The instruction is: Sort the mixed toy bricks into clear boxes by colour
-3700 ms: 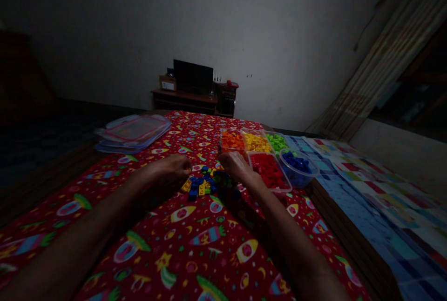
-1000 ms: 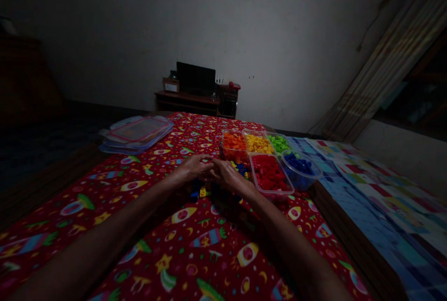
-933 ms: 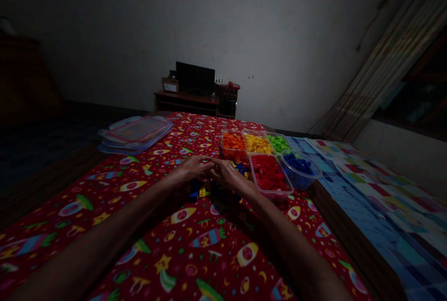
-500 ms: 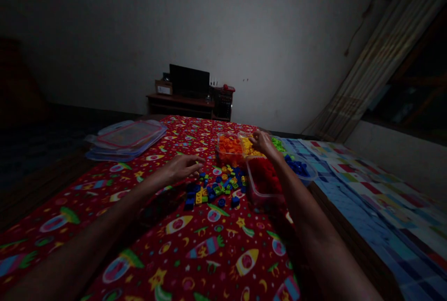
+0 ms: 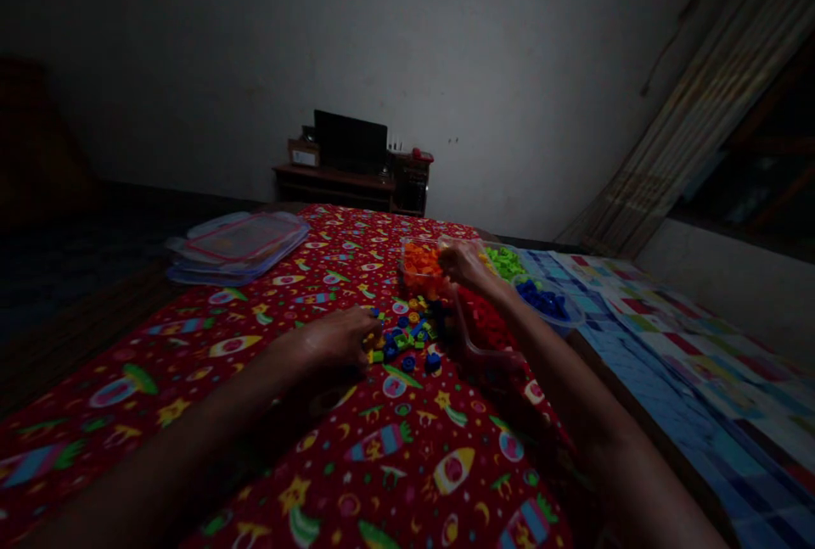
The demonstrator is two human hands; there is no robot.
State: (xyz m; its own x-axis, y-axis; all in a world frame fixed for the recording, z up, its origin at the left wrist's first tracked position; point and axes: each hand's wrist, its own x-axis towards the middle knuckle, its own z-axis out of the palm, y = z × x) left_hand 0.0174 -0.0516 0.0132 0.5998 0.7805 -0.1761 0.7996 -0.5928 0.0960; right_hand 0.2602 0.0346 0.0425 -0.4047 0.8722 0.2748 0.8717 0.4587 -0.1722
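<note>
A small heap of mixed loose bricks [image 5: 407, 335], blue, yellow and green, lies on the red patterned cloth [image 5: 356, 447]. My left hand [image 5: 340, 337] rests at the heap's left edge with its fingers curled onto the bricks; what they hold is hidden. My right hand [image 5: 463, 263] reaches out over the clear tub of yellow bricks, between the orange tub [image 5: 421, 261] and the green tub [image 5: 504, 260]. Its fingers are bunched downward. The red tub [image 5: 485, 324] sits under my right forearm, and the round blue tub [image 5: 542, 299] stands to its right.
A stack of clear lids [image 5: 238, 242] lies at the far left of the cloth. A blue patterned mat [image 5: 668, 362] runs along the right side, lower than the cloth. A low cabinet with a dark screen [image 5: 351, 157] stands against the far wall. The room is dim.
My hands were together over the heap. The right one has gone out to the far tubs, and the left has dropped onto the heap's left edge.
</note>
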